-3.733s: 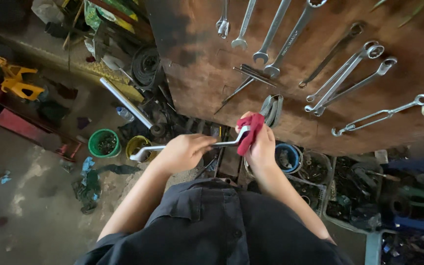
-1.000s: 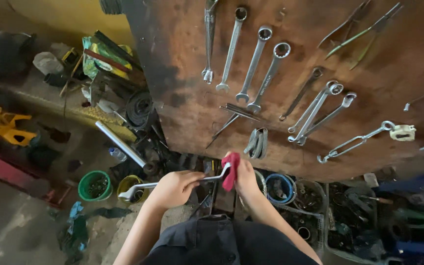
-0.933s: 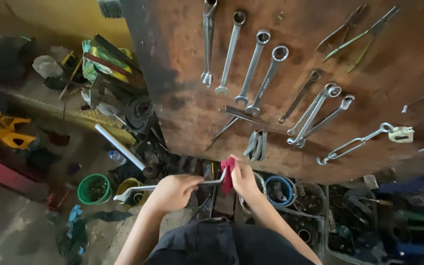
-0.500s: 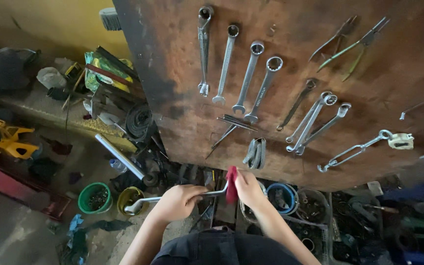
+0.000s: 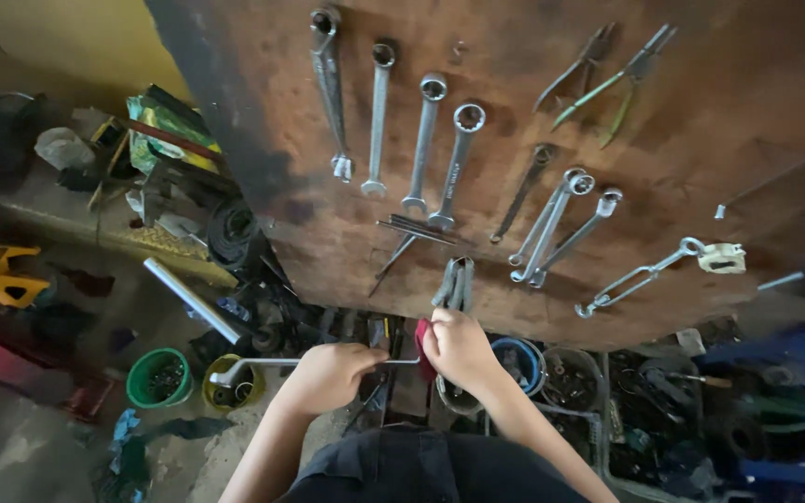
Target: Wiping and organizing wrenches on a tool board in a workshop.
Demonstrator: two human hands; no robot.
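Overhead, hanging spanners (image 5: 421, 140); below, left hand (image 5: 328, 373) and right hand (image 5: 458, 346) gripping wrench (image 5: 263, 365), red rag (image 5: 423, 337).

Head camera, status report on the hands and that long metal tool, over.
Left hand gripping long metal tool mid-shaft. Right hand pressing red rag on its other end. Hanging wrenches on wooden board just above; nothing blocking.
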